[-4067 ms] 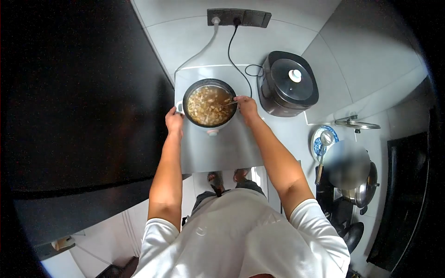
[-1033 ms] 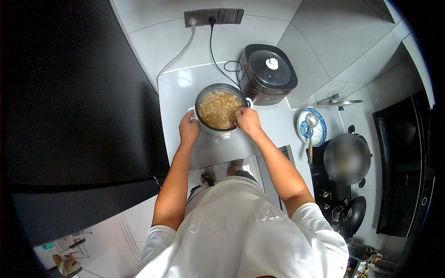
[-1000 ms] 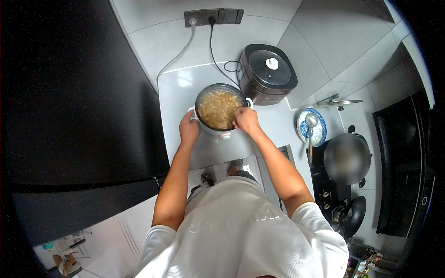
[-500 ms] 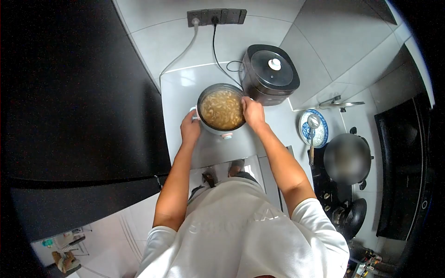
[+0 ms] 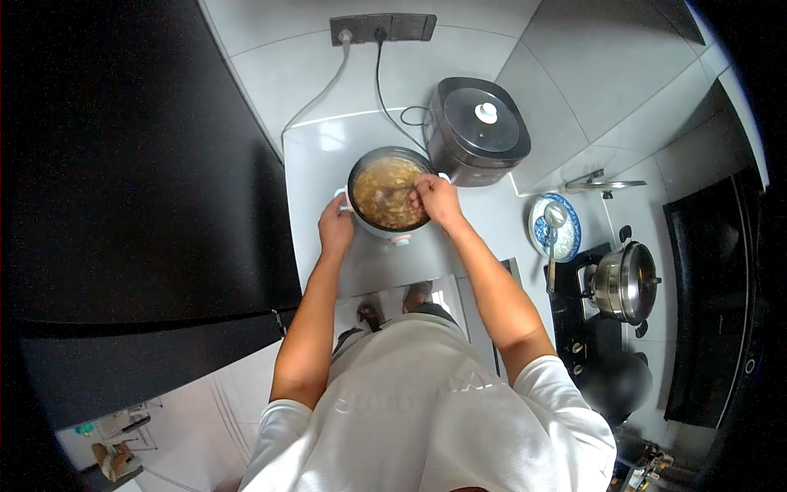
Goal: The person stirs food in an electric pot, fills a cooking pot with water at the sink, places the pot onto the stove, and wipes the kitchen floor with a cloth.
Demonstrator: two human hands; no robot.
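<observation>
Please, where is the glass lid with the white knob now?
In the head view, the glass lid sits on the dark square appliance, beyond the right hand.

White short-sleeved shirt [image 5: 410, 410] with raised lettering across the chest.

Edges warped, dark — soft glare on countertop [image 5: 316, 168].

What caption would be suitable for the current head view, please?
Left hand at the white handle of a pot of soup, right hand over it, lidded container nearby.
</observation>
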